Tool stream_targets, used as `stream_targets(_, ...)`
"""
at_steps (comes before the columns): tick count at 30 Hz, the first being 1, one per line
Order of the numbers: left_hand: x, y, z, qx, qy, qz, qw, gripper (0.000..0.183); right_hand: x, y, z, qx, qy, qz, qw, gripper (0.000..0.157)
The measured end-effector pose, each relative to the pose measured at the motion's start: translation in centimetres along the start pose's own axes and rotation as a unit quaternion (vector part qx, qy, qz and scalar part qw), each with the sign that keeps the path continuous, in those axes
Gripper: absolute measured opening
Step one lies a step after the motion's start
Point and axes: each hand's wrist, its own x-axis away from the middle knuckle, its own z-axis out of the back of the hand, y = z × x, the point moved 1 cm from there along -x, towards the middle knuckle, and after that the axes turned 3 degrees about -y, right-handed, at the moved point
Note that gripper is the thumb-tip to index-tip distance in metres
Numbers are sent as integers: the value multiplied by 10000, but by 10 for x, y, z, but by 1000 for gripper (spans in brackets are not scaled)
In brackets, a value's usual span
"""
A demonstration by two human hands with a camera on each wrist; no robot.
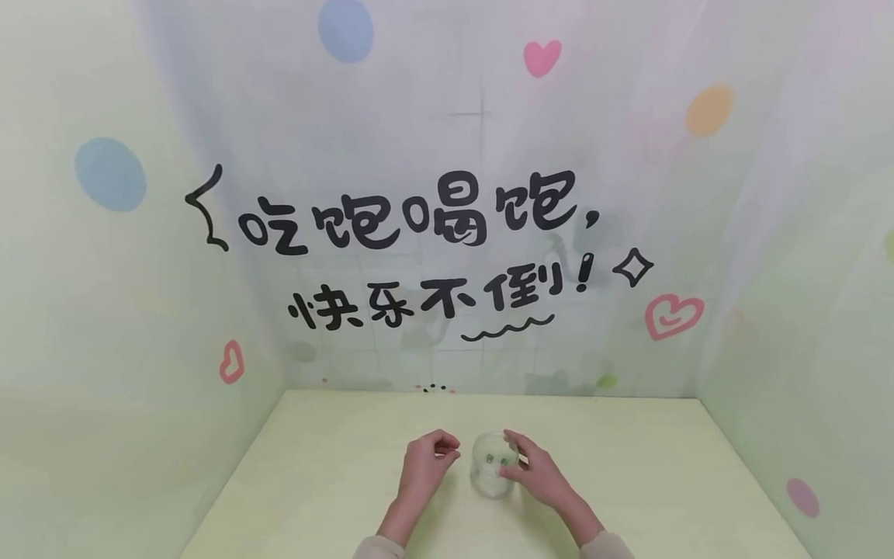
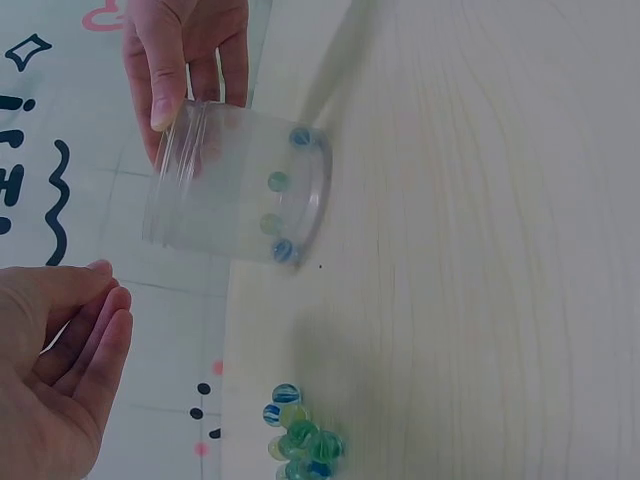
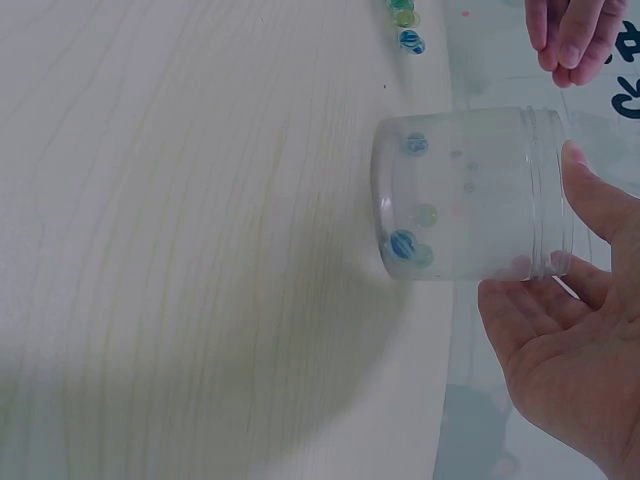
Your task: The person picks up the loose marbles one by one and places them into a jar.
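Observation:
A clear plastic jar (image 1: 489,485) stands upright on the pale table, several blue and green glass marbles (image 3: 403,244) at its bottom. My right hand (image 1: 541,473) grips the jar near its threaded rim, thumb on one side and fingers on the other. To the left of the jar, my left hand (image 1: 424,466) is held above the table, apart from the jar, thumb and fingertips brought together. Whether a marble is pinched between those fingertips I cannot tell. Loose marbles (image 2: 300,440) lie in a cluster on the table under the left hand, which hides them in the head view.
The light wood-grain table (image 1: 663,481) reaches back to a printed cloth wall (image 1: 447,147) with black lettering, hearts and dots. Similar cloth side walls (image 1: 84,310) stand at the left and right.

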Motion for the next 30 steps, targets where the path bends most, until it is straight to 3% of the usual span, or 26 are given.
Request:
stream_targets(12,7,-17,18,-152,56,208,9997,10,-1,1,2,-33,15,30,10000,68)
stream_targets(30,15,-36,29,-279,136,559,9980,11,-2,6,-1,-43,-74,9,10000,69)
